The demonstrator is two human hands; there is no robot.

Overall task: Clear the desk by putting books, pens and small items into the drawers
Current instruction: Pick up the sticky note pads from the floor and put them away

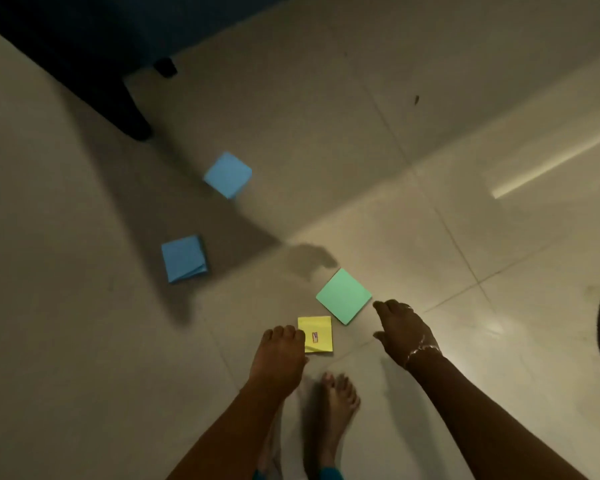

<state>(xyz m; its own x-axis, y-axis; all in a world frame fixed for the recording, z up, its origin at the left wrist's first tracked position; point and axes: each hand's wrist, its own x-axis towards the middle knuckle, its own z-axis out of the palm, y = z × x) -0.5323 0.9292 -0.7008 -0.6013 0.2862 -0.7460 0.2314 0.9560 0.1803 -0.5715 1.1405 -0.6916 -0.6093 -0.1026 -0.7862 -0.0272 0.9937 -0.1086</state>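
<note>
Yellow pad on the floor is overlapped at its left edge by curled fingers of the left hand — grip indeterminate; green pad lies just ahead-left of the right hand, fingers loosely extended, empty

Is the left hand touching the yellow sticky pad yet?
Cannot tell. In the head view the left hand has curled fingers overlapping the left edge of the yellow sticky pad, but from above neither contact nor a gap shows.

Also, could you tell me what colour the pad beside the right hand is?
The pad by the right hand is green; head view.
</note>
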